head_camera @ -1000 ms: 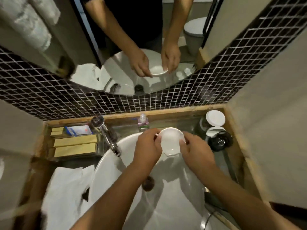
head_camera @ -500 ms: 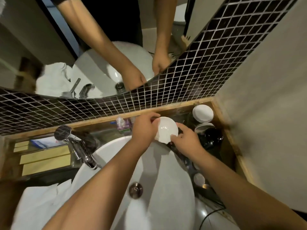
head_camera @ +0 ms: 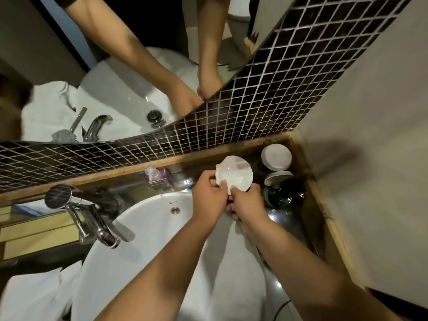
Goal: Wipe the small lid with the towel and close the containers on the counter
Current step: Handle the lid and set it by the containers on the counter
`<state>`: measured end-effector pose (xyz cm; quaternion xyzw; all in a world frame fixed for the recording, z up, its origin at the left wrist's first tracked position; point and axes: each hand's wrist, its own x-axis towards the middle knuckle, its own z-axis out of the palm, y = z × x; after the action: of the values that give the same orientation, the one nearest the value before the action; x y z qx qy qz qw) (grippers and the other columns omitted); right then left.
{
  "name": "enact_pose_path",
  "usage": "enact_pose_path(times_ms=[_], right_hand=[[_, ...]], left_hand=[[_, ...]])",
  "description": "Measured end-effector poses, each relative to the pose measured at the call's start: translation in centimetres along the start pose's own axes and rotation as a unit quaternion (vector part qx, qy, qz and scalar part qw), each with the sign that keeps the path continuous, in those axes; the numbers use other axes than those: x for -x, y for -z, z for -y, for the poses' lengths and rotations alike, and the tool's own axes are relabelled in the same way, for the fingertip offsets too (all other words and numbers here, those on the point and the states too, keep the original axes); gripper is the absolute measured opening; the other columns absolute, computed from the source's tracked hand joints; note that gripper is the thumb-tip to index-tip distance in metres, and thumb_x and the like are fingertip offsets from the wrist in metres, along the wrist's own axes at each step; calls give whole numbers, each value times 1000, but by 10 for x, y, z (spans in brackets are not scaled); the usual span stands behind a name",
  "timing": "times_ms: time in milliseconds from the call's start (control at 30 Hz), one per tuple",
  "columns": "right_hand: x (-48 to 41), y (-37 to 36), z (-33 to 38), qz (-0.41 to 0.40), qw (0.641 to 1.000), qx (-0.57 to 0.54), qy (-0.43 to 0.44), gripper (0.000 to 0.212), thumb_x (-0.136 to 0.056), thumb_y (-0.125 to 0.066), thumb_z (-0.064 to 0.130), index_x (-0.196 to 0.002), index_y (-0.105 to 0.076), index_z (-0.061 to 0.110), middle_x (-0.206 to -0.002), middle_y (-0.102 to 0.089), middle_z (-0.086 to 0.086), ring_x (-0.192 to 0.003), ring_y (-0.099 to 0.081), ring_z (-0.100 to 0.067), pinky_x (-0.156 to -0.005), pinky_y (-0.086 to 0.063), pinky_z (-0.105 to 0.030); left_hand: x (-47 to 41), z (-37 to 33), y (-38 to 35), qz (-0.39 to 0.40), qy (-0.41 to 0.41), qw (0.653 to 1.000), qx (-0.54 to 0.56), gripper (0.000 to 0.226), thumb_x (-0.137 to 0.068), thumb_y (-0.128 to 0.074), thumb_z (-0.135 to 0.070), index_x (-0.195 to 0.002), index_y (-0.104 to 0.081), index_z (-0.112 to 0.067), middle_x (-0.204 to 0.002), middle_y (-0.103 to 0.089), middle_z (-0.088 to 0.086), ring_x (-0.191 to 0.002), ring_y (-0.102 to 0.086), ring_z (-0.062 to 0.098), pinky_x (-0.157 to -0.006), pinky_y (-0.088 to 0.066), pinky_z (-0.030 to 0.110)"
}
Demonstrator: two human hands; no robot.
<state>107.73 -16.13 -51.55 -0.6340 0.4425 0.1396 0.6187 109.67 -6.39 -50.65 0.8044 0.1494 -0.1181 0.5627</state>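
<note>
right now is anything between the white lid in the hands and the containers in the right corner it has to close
Nothing visible blocks it. The left hand and right hand hold the white lid tilted above the counter, just left of the dark container. The gap between them looks open, though the counter under the hands is hidden.

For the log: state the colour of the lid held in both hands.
White lid, head view.

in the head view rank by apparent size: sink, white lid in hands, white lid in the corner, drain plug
1. sink
2. lid in hands
3. corner lid, smaller-looking but farther off, so unsure
4. drain plug
</note>
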Motion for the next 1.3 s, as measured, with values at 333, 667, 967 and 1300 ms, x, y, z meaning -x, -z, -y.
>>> enact_pose_path(times_ms=[333, 667, 967, 1300], right_hand=[[-23, 38, 26, -63, 804, 464, 365, 31, -103, -52, 30, -129, -55, 15, -116, -67, -9, -102, -66, -26, -83, -58, -37], [-49, 32, 15, -72, 883, 391, 251, 21, -99, -59, 13, -114, -72, 6, -106, -74, -15, -97, -69, -30, -89, -56, -38], [-63, 19, 3, -85, 889, 402, 205, 15, -98, -52, 11, -102, -67, 10, -98, -71, -7, -90, -68, -21, -72, -49, -25], [-78, 20, -12, -70, 843, 490, 211, 21, -102, -50, 15, -109, -67, 7, -104, -68, -11, -96, -64, -24, -84, -52, -30]], left_hand=[[-48, -10, -6, 76, -125, 943, -298, 37, -92, -61, -9, -124, -63, -27, -110, -69, 6, -99, -65, 27, -83, -54, 36], [-42, 31, -23, 62, -178, 948, -255, 68, -76, -56, 17, -131, -61, -24, -123, -67, 10, -111, -60, 28, -89, -40, 24], [-56, 39, -27, 96, -161, 931, -313, 70, -78, -55, 15, -140, -52, -18, -135, -59, 14, -115, -59, 33, -94, -46, 35], [-56, 40, -32, 150, -165, 862, -455, 82, -75, -64, 10, -147, -35, -17, -145, -41, 11, -121, -50, 35, -94, -50, 44]])
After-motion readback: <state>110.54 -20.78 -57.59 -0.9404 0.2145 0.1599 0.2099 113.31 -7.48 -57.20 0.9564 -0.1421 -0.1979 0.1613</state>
